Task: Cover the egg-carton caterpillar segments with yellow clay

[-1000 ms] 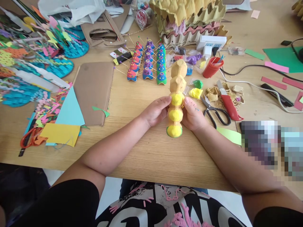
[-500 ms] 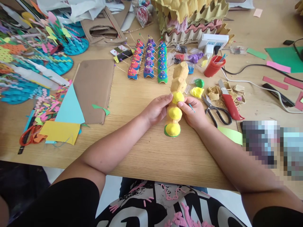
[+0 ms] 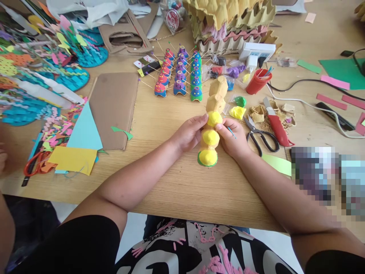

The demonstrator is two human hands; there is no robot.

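Both of my hands hold an egg carton strip (image 3: 216, 102) upright over the table. Its lower bumps are capped with yellow clay (image 3: 210, 137), the lowest one edged in green; the upper bumps are bare. My left hand (image 3: 191, 133) grips the strip's left side, fingers curled behind it. On the other side my right hand (image 3: 234, 137) is closed on it, the thumb pressing the yellow cap nearest the bare part. A thin blue stick (image 3: 231, 132) pokes out from the right hand. Beyond lie a lump of yellow clay (image 3: 237, 112) and green clay (image 3: 240, 101).
Scissors (image 3: 261, 136) and a red-handled knife (image 3: 276, 123) lie right of my hands. Behind stand painted egg carton strips (image 3: 180, 76), a red cup (image 3: 258, 82) and stacked egg trays (image 3: 228, 42). Cardboard (image 3: 114, 110) lies left. Another person's arm (image 3: 4, 224) shows at the left edge.
Another person's arm and fingers have come into view at the left edge. My hands and the egg carton strip have barely moved.
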